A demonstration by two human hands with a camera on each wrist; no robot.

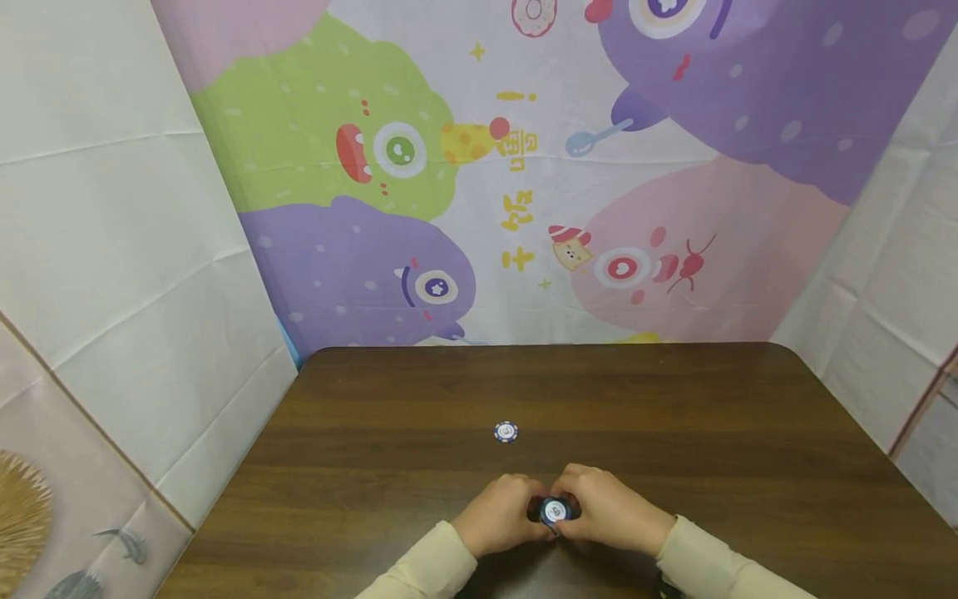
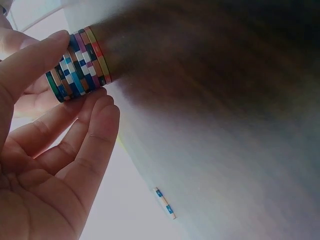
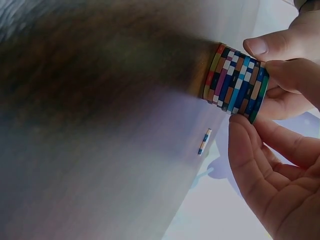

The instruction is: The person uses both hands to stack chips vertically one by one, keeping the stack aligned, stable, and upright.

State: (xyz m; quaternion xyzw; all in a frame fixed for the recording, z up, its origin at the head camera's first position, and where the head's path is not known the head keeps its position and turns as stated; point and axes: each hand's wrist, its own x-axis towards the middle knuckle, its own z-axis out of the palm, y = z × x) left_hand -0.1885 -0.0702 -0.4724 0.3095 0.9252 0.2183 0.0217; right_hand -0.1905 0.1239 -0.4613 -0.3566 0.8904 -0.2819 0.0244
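Observation:
A stack of poker chips in several colours stands near the table's front side, a white-centred chip on top. My left hand pinches the stack from the left, between thumb and fingers. From the right, my right hand grips the same stack with thumb and fingertips. Striped edges of the chips show between the fingers in the right wrist view. Farther back lies a single blue-and-white poker chip, flat and apart from both hands.
The brown wooden table has rounded far corners. Behind it hangs a cloth printed with cartoon monsters. Pale cloth walls rise at the left and right sides.

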